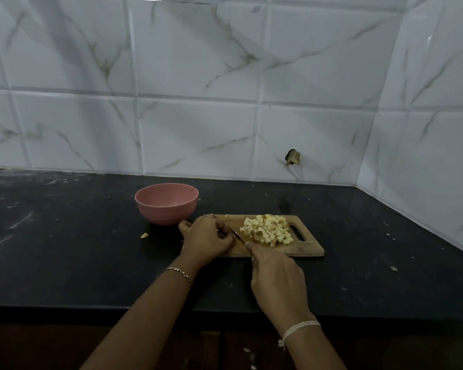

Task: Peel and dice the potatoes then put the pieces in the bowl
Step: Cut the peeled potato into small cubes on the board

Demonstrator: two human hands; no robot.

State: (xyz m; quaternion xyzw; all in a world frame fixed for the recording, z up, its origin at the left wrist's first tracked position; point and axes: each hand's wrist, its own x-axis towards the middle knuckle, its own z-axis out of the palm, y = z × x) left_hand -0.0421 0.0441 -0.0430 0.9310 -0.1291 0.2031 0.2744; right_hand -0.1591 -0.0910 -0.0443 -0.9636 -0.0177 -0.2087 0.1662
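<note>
Diced potato [267, 229] lies on the board [305, 249], near the pink bowl [166, 212].

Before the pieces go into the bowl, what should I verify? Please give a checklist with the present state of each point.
1. The bowl is upright beside the board: ok.
2. Room in the bowl, no pieces seen inside: ok.
3. The dice are heaped on the board: ok.
4. The knife is put down: not ok, the right hand grips it, blade next to the left hand.
5. Nothing uncut under the left hand: cannot tell, curled fingers hide it.
6. Nothing off the board: not ok, one piece lies on the counter.
</note>
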